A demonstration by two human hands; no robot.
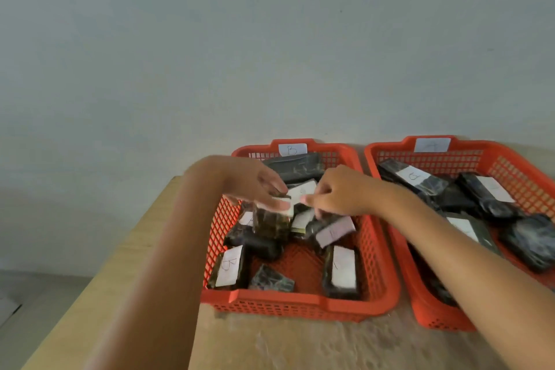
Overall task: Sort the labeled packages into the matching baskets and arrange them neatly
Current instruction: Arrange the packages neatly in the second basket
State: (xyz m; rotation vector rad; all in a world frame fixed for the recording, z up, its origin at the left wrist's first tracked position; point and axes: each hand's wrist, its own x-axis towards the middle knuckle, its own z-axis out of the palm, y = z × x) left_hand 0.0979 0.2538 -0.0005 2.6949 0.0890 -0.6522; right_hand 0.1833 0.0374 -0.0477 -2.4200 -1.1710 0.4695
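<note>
Two orange baskets stand side by side on a table. The left basket (300,306) carries a "B" tag on its far rim and holds several dark packages with white labels. One package marked B (229,267) lies at its front left. My left hand (255,183) grips a dark upright package (271,221) by its top, above the middle of this basket. My right hand (336,192) pinches a white-labelled package (301,191) just beside it. The right basket (432,318) also holds several dark packages, one with a label (414,176) near its far left.
The table (300,345) has a light wooden top; its left edge runs diagonally from the wall toward me. A plain grey wall rises right behind both baskets. Floor shows at the lower left. The baskets almost touch each other.
</note>
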